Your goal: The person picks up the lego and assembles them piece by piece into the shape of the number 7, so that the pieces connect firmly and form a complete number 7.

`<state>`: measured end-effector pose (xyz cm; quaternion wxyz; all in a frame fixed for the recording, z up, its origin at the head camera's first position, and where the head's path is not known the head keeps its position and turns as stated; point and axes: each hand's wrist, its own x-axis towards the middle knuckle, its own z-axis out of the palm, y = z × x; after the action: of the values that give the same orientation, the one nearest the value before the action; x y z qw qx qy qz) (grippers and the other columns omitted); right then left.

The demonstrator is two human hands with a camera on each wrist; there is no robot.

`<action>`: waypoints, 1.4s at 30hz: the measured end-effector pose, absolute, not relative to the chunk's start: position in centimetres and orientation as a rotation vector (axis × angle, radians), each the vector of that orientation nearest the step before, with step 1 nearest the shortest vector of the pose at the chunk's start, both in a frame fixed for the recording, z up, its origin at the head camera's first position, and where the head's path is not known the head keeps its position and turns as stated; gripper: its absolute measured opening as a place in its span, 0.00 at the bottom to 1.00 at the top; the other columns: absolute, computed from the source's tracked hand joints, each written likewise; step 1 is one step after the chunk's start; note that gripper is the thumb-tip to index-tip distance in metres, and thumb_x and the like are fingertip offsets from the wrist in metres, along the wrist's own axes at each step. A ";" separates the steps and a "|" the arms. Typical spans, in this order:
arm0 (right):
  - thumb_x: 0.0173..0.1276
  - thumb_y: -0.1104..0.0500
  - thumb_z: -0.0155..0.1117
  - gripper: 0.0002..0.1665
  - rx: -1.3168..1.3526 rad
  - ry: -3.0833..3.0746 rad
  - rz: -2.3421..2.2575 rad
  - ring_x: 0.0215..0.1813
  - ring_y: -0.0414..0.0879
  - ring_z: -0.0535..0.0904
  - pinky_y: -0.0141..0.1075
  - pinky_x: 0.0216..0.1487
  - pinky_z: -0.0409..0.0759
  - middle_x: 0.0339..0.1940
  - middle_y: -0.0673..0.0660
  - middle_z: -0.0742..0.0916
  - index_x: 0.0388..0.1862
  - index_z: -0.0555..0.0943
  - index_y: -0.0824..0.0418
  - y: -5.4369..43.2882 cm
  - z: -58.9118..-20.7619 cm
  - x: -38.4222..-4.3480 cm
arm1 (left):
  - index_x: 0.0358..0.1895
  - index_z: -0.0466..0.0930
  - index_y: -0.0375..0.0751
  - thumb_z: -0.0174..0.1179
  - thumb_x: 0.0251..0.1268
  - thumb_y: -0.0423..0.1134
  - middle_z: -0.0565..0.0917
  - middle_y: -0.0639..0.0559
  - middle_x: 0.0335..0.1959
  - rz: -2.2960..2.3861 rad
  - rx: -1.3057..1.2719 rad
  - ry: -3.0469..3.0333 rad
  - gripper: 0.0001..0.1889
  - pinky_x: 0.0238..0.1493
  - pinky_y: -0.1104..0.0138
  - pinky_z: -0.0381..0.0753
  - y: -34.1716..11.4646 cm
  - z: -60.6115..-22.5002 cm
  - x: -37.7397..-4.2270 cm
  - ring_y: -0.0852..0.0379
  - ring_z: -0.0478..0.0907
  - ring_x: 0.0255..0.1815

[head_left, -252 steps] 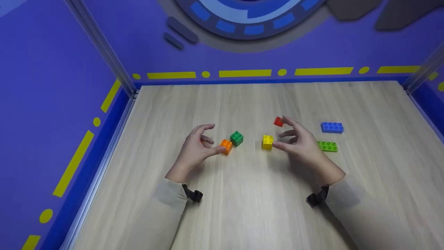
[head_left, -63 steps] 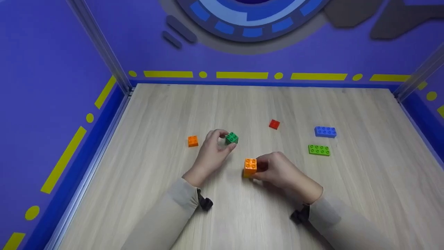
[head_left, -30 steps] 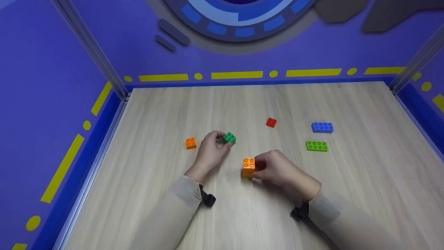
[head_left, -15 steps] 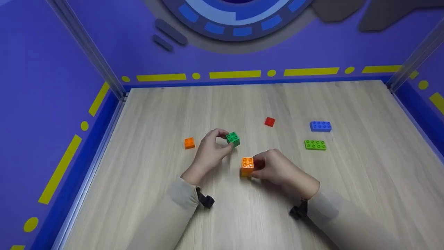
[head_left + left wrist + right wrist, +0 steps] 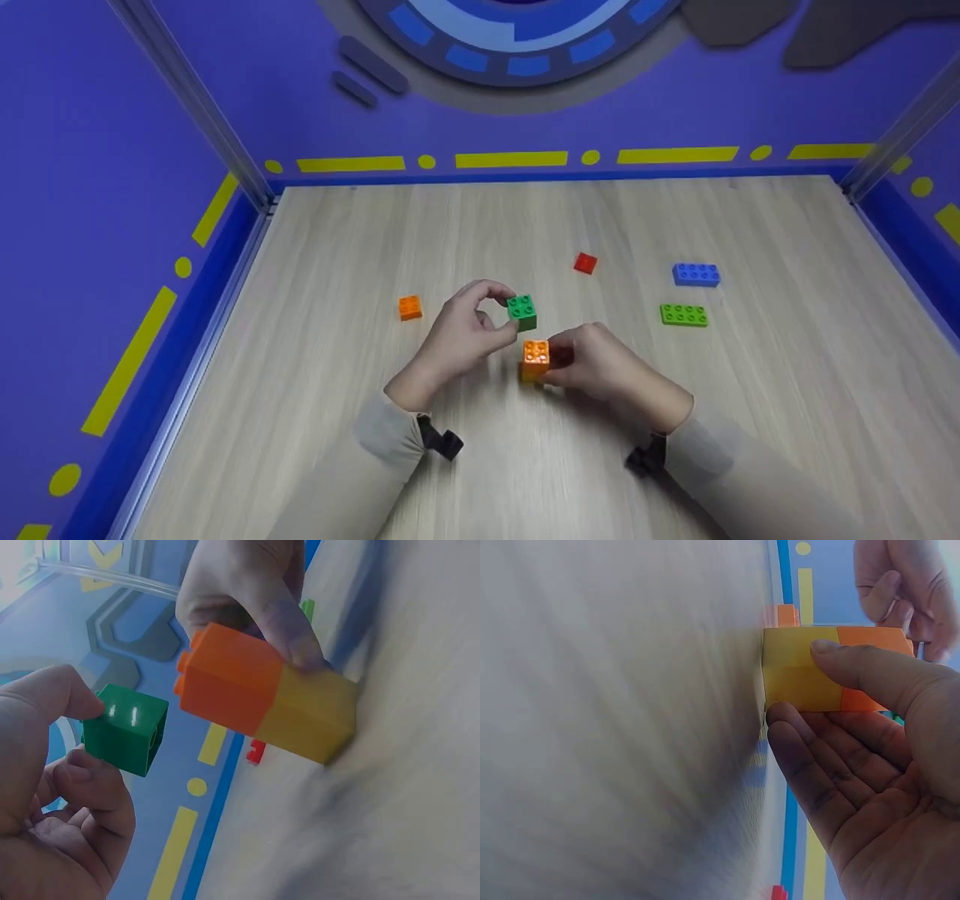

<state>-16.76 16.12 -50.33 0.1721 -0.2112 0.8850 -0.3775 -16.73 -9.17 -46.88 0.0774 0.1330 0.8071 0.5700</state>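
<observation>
My left hand [image 5: 469, 330] pinches a green toy brick [image 5: 523, 311] between thumb and index finger, raised off the table. In the left wrist view the green brick [image 5: 126, 729] shows its hollow underside facing the stack. My right hand [image 5: 604, 364] grips a stack of two bricks, an orange brick [image 5: 535, 352] on top of a yellow brick [image 5: 801, 669]. The stack stands upright on the table, studs up. The green brick is just behind and above the stack, apart from it.
A flat orange brick [image 5: 410, 307] lies to the left of my left hand. Farther back sits a small red brick [image 5: 586, 263]. On the right are a blue brick [image 5: 696, 274] and a light green brick [image 5: 684, 315]. Blue-purple panels [image 5: 487, 127] bound the wooden table.
An orange brick has come onto the yellow one, now in my right hand. My left hand has taken the green brick, lifted it and brought it right and nearer the stack.
</observation>
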 end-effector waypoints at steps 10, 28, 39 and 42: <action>0.69 0.59 0.86 0.10 -0.637 2.503 -1.093 0.36 0.42 0.83 0.33 0.40 0.84 0.37 0.48 0.95 0.48 0.96 0.55 16.3 -50.3 -16.8 | 0.63 0.85 0.48 0.73 0.71 0.34 0.80 0.49 0.64 1.696 0.500 2.350 0.19 0.28 0.73 0.72 -9.0 -46.2 -15.7 0.62 0.71 0.25; 0.68 0.58 0.88 0.10 -0.625 2.519 -1.107 0.35 0.42 0.81 0.32 0.38 0.83 0.35 0.47 0.94 0.46 0.96 0.55 16.1 -50.2 -16.7 | 0.61 0.86 0.48 0.72 0.72 0.34 0.83 0.50 0.62 1.607 0.595 2.288 0.17 0.31 0.73 0.74 -8.8 -46.6 -15.5 0.62 0.73 0.25; 0.69 0.56 0.88 0.10 -0.602 2.515 -1.094 0.36 0.43 0.81 0.33 0.40 0.83 0.36 0.47 0.94 0.47 0.96 0.53 16.1 -50.2 -16.8 | 0.63 0.86 0.51 0.70 0.73 0.33 0.84 0.54 0.63 1.562 0.615 2.302 0.19 0.34 0.73 0.76 -8.7 -46.4 -15.5 0.62 0.74 0.27; 0.68 0.57 0.88 0.10 -0.618 2.518 -1.089 0.36 0.42 0.82 0.33 0.40 0.83 0.36 0.47 0.94 0.47 0.96 0.53 16.2 -50.3 -16.7 | 0.62 0.87 0.52 0.74 0.74 0.37 0.84 0.55 0.61 1.554 0.612 2.318 0.17 0.34 0.73 0.76 -8.7 -46.4 -15.4 0.63 0.75 0.27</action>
<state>-16.73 16.19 -50.28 0.1641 -0.2167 0.8832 -0.3822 -15.41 -8.71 -46.44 0.1417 0.2120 0.8032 0.5384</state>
